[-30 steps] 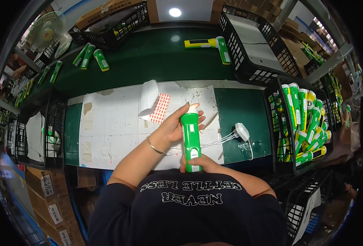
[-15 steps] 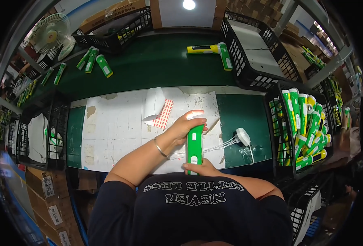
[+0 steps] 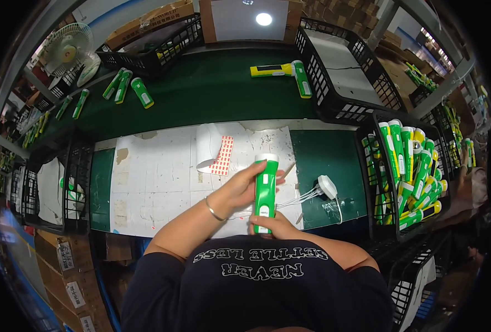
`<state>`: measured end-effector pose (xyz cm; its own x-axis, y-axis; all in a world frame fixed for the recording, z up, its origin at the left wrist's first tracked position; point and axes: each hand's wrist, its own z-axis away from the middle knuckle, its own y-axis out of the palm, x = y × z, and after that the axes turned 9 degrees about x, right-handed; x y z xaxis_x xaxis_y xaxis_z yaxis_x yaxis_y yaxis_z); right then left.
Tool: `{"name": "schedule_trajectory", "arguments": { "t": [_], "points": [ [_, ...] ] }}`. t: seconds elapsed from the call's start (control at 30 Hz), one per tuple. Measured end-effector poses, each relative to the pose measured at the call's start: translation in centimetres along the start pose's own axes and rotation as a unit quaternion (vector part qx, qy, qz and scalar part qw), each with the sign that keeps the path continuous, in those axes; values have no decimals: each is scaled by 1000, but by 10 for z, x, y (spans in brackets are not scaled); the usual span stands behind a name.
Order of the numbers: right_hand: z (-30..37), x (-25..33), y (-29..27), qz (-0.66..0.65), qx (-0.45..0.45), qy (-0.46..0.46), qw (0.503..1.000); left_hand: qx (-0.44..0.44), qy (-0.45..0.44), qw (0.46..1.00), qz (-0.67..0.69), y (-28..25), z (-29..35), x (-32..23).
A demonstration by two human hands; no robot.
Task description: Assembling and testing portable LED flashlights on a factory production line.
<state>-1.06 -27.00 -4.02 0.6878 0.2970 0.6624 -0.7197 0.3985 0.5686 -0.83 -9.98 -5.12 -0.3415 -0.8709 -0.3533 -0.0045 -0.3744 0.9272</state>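
Nearby, sticker sheet [image 3: 221, 156], white charger [image 3: 328, 186], crate of green flashlights [image 3: 409, 166].

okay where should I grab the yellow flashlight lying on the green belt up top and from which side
Probably the middle of the yellow flashlight, from above, fingers closing across its narrow width. It lies flat and lengthwise on the green belt, and its right end sits against a green flashlight, so an approach from that end looks blocked.

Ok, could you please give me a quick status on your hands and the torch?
Left hand gripping green torch. Right hand at its lower end. White cable lying beside it.
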Motion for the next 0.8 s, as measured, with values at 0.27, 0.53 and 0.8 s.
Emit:
{"name": "schedule_trajectory", "arguments": {
  "t": [0.27, 0.53, 0.8],
  "points": [
    [2, 26, -2, 99, 5, -50, 994, -157, 123, 959, -200, 35, 14, 7],
    [7, 62, -21, 645, -185, -327, 665, -152, 164, 907, -357, 36, 22, -10],
    [7, 73, 3, 783, -165, -330, 500, -130, 202, 890, -386, 31, 27, -7]
  ]
}}
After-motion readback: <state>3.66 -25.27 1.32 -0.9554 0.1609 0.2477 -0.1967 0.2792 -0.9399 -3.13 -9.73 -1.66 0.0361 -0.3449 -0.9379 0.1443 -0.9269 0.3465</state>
